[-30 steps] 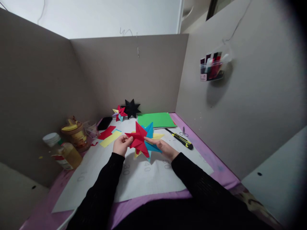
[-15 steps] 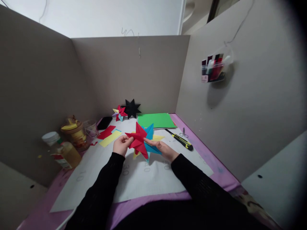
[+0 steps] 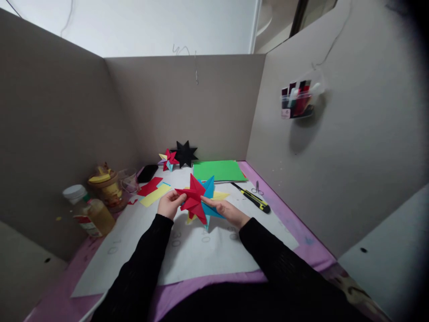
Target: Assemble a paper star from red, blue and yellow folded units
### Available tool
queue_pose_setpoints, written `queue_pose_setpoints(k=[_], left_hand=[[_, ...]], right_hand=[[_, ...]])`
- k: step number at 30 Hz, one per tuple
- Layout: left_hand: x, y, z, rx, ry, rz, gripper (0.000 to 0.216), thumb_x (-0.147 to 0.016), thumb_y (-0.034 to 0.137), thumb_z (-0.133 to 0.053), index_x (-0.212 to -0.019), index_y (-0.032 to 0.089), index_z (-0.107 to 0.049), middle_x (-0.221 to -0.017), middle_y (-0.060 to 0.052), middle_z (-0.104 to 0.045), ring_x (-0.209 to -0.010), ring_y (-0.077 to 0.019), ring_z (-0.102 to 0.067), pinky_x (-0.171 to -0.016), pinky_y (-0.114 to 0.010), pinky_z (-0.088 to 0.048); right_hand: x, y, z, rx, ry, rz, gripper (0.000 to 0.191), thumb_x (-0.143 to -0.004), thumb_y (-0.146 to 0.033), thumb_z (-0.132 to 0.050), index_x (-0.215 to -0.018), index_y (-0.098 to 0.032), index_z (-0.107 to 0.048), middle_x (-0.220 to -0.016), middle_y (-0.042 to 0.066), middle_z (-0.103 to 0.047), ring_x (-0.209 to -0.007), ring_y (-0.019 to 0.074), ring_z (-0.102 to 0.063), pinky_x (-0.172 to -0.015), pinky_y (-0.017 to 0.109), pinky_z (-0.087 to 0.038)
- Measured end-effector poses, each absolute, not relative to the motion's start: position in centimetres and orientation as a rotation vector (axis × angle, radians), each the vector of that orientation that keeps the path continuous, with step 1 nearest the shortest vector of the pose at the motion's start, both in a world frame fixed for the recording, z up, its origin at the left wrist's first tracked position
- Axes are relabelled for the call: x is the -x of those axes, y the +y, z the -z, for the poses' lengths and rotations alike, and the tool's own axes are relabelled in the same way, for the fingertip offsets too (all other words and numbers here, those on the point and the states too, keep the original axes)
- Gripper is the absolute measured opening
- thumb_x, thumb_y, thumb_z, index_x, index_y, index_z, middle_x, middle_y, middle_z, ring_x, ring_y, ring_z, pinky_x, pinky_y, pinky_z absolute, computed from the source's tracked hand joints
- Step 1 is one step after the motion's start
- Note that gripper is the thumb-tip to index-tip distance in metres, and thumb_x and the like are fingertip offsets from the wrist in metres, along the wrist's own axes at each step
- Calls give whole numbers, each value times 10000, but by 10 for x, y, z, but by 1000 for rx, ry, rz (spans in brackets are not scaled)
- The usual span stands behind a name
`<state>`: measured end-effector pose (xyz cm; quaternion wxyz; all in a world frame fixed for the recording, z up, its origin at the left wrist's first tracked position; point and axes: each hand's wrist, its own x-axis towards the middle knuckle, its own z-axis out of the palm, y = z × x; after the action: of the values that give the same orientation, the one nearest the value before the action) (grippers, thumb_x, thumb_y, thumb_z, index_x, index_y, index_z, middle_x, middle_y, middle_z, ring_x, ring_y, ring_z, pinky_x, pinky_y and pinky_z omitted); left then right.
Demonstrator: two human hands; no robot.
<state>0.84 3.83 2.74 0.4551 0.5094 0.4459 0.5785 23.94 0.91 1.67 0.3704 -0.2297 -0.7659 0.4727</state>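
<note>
A folded paper star [image 3: 195,200] in red, blue and yellow is held up above the white sheet [image 3: 201,259], between my two hands. My left hand [image 3: 169,203] pinches its red left point between thumb and fingers. On the other side, my right hand [image 3: 231,211] grips the blue part, its index finger stretched toward the red middle; the thumb and other fingers are partly hidden. Behind, against the back panel, a smaller multicoloured paper star [image 3: 168,159] leans beside a black paper star [image 3: 186,154].
Red paper [image 3: 150,186] and a yellow strip [image 3: 155,195] lie left. A phone [image 3: 148,173], cup [image 3: 105,188] and glue bottle [image 3: 95,217] stand or lie near the left wall. Green paper [image 3: 219,171], a box cutter [image 3: 254,200] and scissors [image 3: 257,189] are behind and right.
The whole view has shifted slightly, with the scene sitting a little lower. Both hands keep nearly the same hold on the star.
</note>
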Motion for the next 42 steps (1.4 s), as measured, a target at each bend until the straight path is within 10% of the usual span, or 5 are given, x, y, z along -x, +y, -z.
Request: queue_pose_setpoints(k=[22, 42], left_hand=[[-27, 32, -27, -1058, 1098, -1419, 528, -452, 329, -840, -786, 180, -458, -635, -4, -673, -570, -171, -650, -570, -288, -522], [-13, 41, -24, -1183, 1242, -1480, 236, -655, 382, -643, -578, 161, -614, -583, -5, -614, -610, -131, -549, -589, -231, -410]], right_hand=[[-237, 6, -17, 606, -2055, -1170, 770, -765, -724, -324, -1343, -225, -423, -1417, 83, -410, -1321, 255, -363, -1112, 445, -249], [-235, 11, -4, 694, -2000, -1182, 682, -774, -671, -442, -1250, -192, -538, -1308, 122, -528, -1232, 280, -479, -1065, 486, -327]])
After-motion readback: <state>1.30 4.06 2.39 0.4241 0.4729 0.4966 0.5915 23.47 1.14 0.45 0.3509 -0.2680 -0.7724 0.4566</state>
